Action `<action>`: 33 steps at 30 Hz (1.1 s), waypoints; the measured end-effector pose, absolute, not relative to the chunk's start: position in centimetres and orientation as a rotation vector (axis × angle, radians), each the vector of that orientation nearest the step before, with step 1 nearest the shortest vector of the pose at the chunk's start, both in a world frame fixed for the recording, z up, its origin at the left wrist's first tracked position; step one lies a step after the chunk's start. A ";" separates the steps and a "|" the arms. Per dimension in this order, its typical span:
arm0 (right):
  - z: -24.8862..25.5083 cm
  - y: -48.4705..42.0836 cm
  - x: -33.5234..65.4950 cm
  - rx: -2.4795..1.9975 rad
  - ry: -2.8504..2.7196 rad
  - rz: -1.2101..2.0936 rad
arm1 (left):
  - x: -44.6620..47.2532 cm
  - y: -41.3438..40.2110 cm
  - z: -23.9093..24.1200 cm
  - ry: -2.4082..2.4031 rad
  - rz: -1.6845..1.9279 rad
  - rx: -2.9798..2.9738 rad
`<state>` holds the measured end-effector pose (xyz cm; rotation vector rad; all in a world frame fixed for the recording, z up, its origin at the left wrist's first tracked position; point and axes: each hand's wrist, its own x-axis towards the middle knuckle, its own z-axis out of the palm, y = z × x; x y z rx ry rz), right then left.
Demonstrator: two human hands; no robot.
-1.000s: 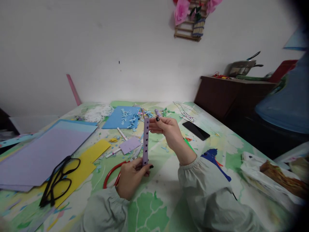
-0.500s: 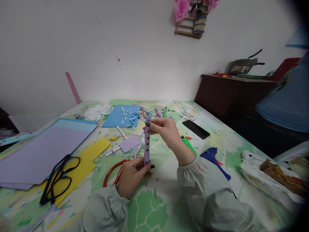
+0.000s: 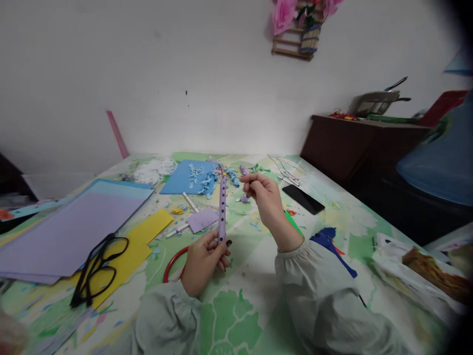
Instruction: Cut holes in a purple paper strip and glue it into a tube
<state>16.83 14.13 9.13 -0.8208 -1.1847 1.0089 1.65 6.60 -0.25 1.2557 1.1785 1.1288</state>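
Observation:
A narrow purple paper strip with dark dots (image 3: 222, 207) stands upright, its lower end pinched between the thumb and fingers of my left hand (image 3: 204, 257). Apart from the strip, to its right, my right hand (image 3: 264, 196) is raised with its fingers curled together. What they hold, if anything, I cannot make out. Red-handled scissors (image 3: 170, 264) lie partly hidden behind my left hand. Just left of the strip is a small purple paper piece (image 3: 203, 220) by white markers (image 3: 177, 230).
Purple sheets (image 3: 74, 227), yellow paper (image 3: 136, 256) and black glasses (image 3: 98, 271) cover the left side. Blue paper scraps lie on a blue sheet (image 3: 173, 182) behind. A phone (image 3: 303, 199), a blue glue gun (image 3: 328, 241) and a plastic bag (image 3: 391, 261) are at right.
My right hand has let go of the strip's upper end and moved right, away from it. My left hand still holds the lower end. The view has shifted slightly.

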 end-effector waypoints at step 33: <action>3.3 2.6 20.6 -1.095 -1.181 1.726 | 2.3 3.4 1.8 0.660 1.178 2.174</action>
